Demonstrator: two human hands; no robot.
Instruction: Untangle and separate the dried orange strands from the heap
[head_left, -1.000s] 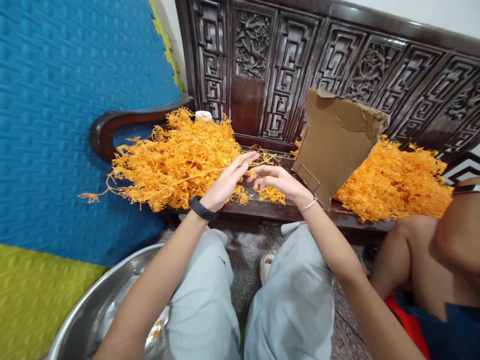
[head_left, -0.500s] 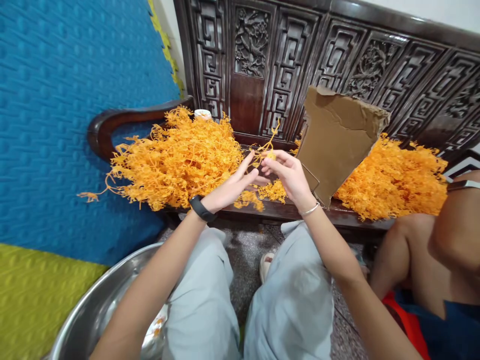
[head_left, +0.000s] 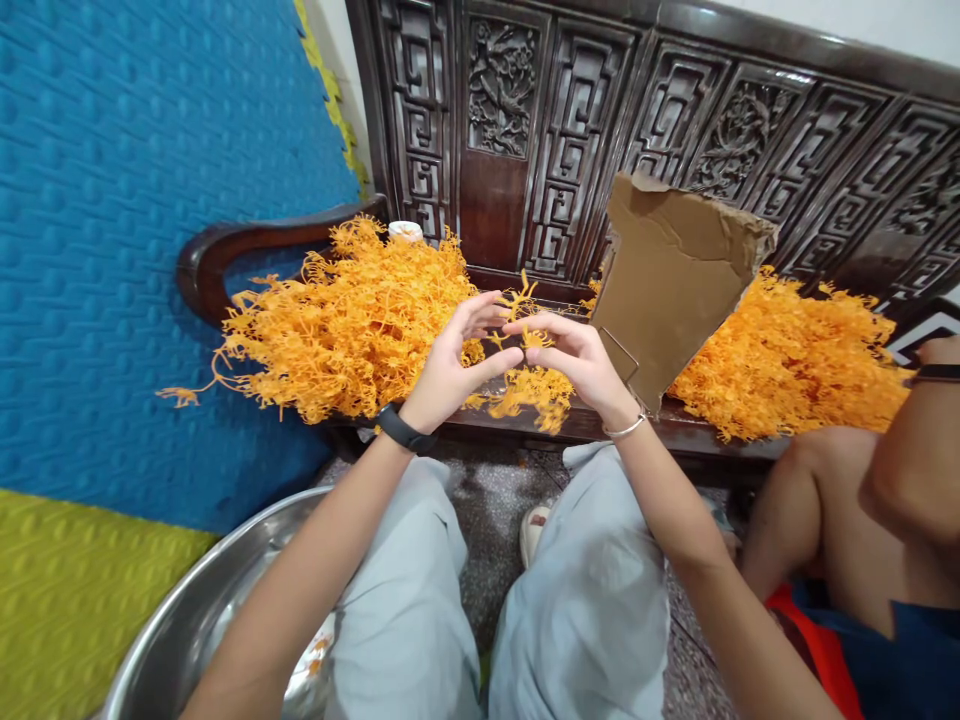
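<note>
An orange plastic sprig (head_left: pixel 519 300) with thin branching tips shows at the fingertips of both hands, above the bench seat. My right hand (head_left: pixel 581 365) has its fingers curled, with an orange part of the sprig between thumb and index finger. Facing it from the left is my left hand (head_left: pixel 454 360), its fingers stretched and the thumb held apart, fingertips close to the sprig. Whether they touch it is hard to make out. Below the hands, loose orange pieces (head_left: pixel 532 392) lie at the seat's front edge. A large heap of orange sprigs (head_left: pixel 360 320) is beside my left hand.
A torn cardboard piece (head_left: pixel 667 280) stands upright right of my hands, before a second orange heap (head_left: pixel 795 360). The carved dark wooden bench back (head_left: pixel 495 210) rises behind. A metal basin (head_left: pixel 180 610) is at lower left. Another person's knee (head_left: pixel 802 490) is at right.
The sprig's upright stem has tipped lower between my hands. My left hand has shifted slightly left with its thumb spread; my right hand has lowered a little and curled.
</note>
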